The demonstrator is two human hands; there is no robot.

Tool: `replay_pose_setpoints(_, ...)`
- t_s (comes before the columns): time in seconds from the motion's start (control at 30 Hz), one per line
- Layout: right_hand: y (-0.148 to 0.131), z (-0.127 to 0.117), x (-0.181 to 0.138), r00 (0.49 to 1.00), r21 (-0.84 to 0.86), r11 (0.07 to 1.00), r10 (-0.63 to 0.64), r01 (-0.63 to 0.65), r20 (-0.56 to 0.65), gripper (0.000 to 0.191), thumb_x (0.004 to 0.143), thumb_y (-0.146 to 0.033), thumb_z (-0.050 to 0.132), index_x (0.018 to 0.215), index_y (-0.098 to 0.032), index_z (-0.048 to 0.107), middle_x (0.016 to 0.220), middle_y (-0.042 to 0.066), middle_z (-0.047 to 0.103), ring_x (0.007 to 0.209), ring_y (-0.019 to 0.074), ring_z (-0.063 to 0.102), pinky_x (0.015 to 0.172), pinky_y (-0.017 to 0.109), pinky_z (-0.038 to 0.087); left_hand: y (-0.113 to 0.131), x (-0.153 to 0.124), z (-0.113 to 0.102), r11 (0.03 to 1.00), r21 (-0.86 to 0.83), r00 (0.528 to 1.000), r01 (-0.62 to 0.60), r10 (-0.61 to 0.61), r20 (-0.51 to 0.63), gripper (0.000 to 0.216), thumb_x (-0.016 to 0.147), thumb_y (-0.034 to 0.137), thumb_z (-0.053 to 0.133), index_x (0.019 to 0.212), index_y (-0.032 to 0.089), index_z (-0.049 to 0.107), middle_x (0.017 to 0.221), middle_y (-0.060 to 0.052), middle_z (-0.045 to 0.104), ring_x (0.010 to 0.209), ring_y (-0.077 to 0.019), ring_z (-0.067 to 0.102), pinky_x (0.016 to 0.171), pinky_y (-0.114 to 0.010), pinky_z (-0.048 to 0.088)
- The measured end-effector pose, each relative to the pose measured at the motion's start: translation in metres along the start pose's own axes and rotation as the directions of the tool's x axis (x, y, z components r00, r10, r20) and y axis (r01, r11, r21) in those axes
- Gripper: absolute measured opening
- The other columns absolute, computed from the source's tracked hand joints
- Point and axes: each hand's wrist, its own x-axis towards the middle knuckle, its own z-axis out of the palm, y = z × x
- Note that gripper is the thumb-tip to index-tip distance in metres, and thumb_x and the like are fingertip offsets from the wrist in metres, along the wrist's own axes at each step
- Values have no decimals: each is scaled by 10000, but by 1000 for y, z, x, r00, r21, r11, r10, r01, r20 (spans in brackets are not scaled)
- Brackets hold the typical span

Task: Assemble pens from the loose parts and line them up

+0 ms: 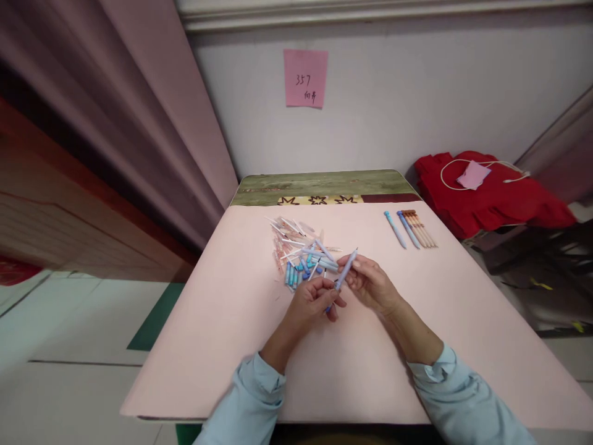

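Observation:
Both hands meet over the middle of a pink table (222, 321) and share one pale blue pen (346, 271). My left hand (311, 304) pinches the pen's lower end. My right hand (368, 283) grips its upper part, fingers closed round the barrel. The pen points up and to the right. Just beyond the hands lies a loose heap of pen parts (301, 250), with clear barrels, blue caps and thin refills. Further right, a neat row of finished pens (411, 228) lies side by side, blue ones on the left and orange ones on the right.
A green patterned surface (324, 185) shows past the table's far edge. A pink note (306, 78) hangs on the wall. Red cloth (491, 194) with a white cable lies on a seat to the right. Curtains hang at the left.

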Motion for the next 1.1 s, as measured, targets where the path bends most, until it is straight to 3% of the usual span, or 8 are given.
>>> replay_pose_setpoints(0.2,5,-3,4,999,-64,998,-26,23,-40,294,688,-437,827,818,-188,740,582,-10,617,474,87,496,453,207,409,-1,0,0,1000,-1,1000,-8,8,17,343,777,453,728,879,146,613,740,-65,724,450,-101,561,469,-249,471)
replay_pose_setpoints(0.33,7,-1,5,995,-91,992,-89,85,-44,298,673,-434,847,729,-187,691,620,-13,626,421,52,404,406,200,322,-1,0,1,1000,0,999,-12,12,31,339,788,449,719,884,142,610,741,-64,722,450,-99,563,465,-243,467)
replay_pose_setpoints(0.43,3,2,2,996,-46,995,-88,87,-17,322,709,-490,809,826,-209,703,730,3,659,440,50,405,400,200,295,1,0,1,1000,-3,1000,-18,18,25,343,789,451,720,887,143,606,741,-65,724,449,-100,567,468,-243,467)
replay_pose_setpoints(0.57,-4,2,-1,999,-25,999,-31,32,29,417,736,-519,768,1040,-238,725,854,39,686,559,97,493,441,213,350,2,1,0,1000,-14,1000,-22,22,-5,349,772,451,735,868,147,594,721,-55,720,438,-97,559,462,-241,460)
replay_pose_setpoints(0.83,3,-5,4,998,-79,995,-65,65,7,278,700,-421,826,779,-176,721,595,-15,586,455,56,368,446,211,275,2,-1,1,1000,-13,1000,-8,8,16,345,769,443,738,860,140,601,724,-49,714,451,-91,556,466,-234,463)
replay_pose_setpoints(0.93,1,-1,4,997,-73,995,-76,75,-2,296,675,-426,843,775,-179,716,674,0,630,466,57,383,452,218,279,2,-1,2,1000,-10,1000,-17,18,21,340,773,438,734,863,137,603,721,-50,715,447,-87,550,466,-229,457)
replay_pose_setpoints(1.03,-2,1,1,998,-34,997,-63,64,12,362,694,-461,820,937,-206,736,849,33,688,486,62,388,450,229,274,4,-1,1,1000,-7,1000,-23,23,8,340,773,437,733,863,140,596,716,-52,717,444,-92,552,466,-234,459)
replay_pose_setpoints(1.1,-3,1,0,998,-34,998,-53,54,24,381,708,-459,808,982,-205,737,843,36,686,479,61,362,443,233,251,5,-1,1,1000,-5,1000,-23,23,-1,338,769,436,736,857,144,589,716,-51,719,445,-97,557,467,-239,461)
